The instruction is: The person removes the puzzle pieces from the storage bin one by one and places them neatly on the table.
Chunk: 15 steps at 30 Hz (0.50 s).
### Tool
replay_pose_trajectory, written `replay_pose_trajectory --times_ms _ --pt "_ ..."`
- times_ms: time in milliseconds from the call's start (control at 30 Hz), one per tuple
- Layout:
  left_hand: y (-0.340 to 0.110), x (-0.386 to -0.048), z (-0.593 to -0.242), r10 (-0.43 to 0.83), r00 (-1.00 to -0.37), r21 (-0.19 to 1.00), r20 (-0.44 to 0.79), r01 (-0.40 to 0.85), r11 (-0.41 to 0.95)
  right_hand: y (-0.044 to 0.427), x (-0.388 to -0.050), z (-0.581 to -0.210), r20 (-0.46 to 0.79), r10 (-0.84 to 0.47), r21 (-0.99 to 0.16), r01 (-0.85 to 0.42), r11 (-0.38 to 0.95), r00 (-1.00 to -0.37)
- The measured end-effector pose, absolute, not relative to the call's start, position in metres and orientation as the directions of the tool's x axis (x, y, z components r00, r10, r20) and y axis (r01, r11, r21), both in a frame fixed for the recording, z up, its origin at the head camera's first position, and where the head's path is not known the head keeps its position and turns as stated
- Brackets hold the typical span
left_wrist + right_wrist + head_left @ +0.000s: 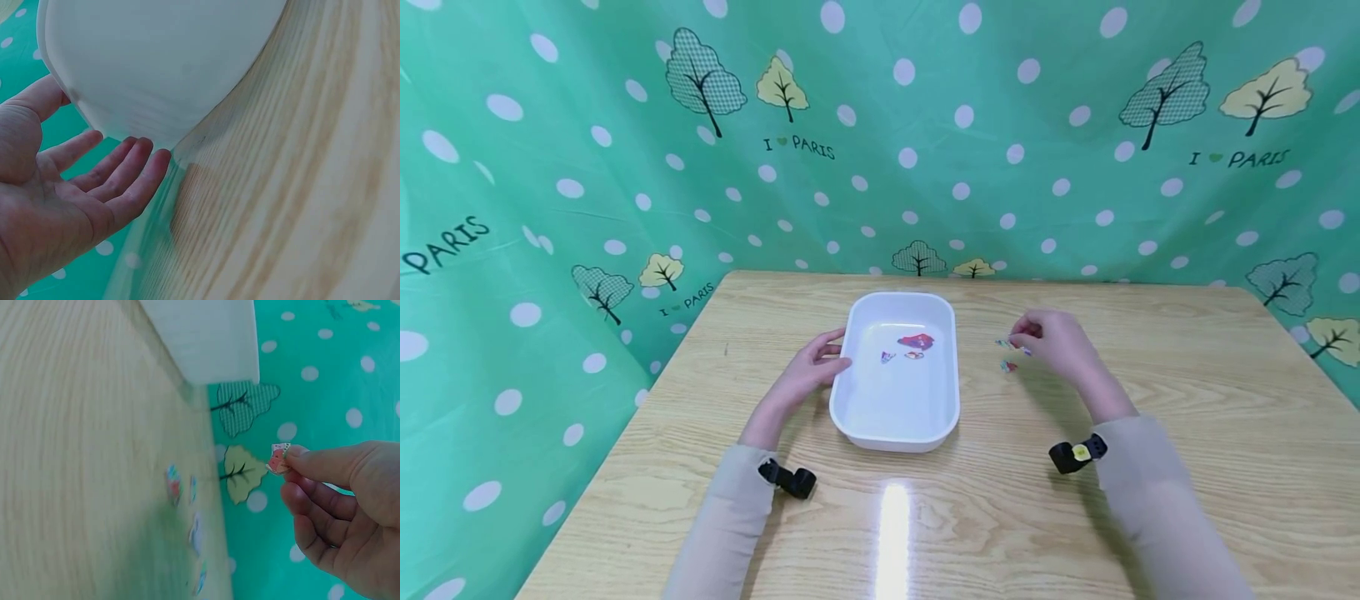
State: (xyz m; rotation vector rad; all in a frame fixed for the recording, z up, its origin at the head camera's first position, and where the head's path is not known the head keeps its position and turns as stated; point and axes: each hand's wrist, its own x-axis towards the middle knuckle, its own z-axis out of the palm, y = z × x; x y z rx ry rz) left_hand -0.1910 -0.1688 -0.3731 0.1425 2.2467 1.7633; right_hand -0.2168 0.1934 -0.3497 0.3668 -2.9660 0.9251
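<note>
My left hand (807,371) is at the left side of a white plastic tray (895,421). Its thumb lies over the tray's rim, while the other fingers extend loosely along the outer wall, as the left wrist view shows. Between thumb and forefinger, my right hand (1058,342) pinches a small red-and-white sticker-like cutout (279,459), held above the table. Beneath that hand lie several colourful cutouts, among them a red-and-teal cutout (1008,366). Inside the tray are a larger red-and-purple cutout (916,341), a purple-and-white cutout (887,357) and a small orange-and-white cutout (914,355).
A light wooden table (1210,400) carries everything. Green dotted cloth (940,150) printed with trees hangs along its back and left sides. A bright light reflection shows in front of the tray.
</note>
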Motion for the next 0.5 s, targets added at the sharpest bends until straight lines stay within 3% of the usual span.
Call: replay_pose_trajectory --times_ms 500 --pt "-0.174 -0.204 -0.394 0.242 -0.959 0.967 -0.149 -0.091 0.236 0.221 -0.219 -0.378 0.000 -0.199 -0.516 -0.170 0.840 -0.980"
